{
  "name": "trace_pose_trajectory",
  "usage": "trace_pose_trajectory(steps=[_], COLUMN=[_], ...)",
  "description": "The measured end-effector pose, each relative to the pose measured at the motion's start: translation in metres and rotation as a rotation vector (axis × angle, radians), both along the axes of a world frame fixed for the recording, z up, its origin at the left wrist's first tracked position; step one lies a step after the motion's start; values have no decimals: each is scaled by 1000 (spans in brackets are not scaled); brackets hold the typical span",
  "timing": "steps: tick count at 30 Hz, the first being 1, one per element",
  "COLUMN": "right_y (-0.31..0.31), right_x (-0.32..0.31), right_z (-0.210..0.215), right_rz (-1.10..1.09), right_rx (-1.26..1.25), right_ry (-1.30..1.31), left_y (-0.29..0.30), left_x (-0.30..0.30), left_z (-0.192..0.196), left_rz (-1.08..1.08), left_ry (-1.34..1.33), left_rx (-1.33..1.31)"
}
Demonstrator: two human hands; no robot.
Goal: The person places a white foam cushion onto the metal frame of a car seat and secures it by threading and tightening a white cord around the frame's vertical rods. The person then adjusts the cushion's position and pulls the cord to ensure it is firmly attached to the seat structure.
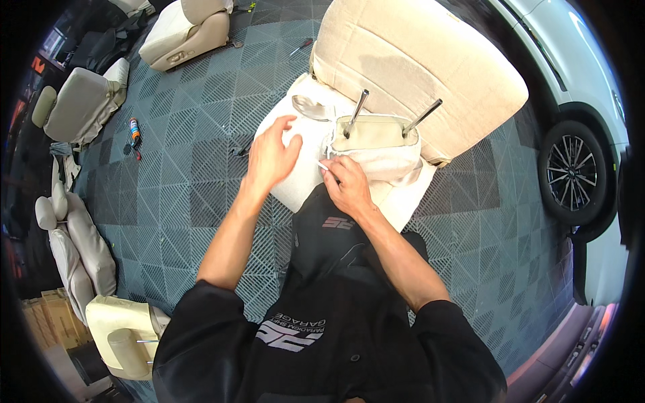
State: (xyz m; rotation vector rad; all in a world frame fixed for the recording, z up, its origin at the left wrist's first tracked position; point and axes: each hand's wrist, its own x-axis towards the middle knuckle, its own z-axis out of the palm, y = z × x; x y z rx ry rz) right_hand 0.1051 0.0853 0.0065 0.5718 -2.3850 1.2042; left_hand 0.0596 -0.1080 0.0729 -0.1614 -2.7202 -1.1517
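A car headrest (376, 133) lies on the pale seat cushion (285, 171), its two metal posts (356, 114) pointing up and away from me. A whitish cover (383, 161) wraps its sides, leaving the beige post side showing. At its left near corner my right hand (349, 185) pinches a small white strip (323, 165); I cannot tell whether it is part of the cover. My left hand (272, 156) is apart from the headrest, thumb and fingers spread with nothing between them. Beyond its fingertips a shiny, pale curved strap (310, 107) sticks out from the headrest's left.
The cream seat back (410, 54) rises behind the headrest. Other car seats (70, 104) stand along the left and far left (188, 30). A spray can (134, 133) and a screwdriver (301, 46) lie on the tiled floor. A white car with a black wheel (572, 172) is at right.
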Motion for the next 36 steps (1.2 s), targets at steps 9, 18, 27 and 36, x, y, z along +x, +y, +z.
trace_pose_trajectory(steps=[9, 18, 27, 36], right_y=[2, 2, 32, 102], right_x=[18, 4, -52, -6], right_z=[0, 13, 33, 10], right_rz=[39, -8, 229, 60], right_rx=[-95, -134, -1278, -1377], right_ry=[-64, 197, -361, -504], left_y=[54, 47, 76, 83], left_x=[-83, -90, -109, -137], left_z=[-41, -14, 3, -1], left_rz=[-144, -180, -454, -473], left_ry=[-232, -331, -167, -5], left_rx=[-163, 1066, 599, 267])
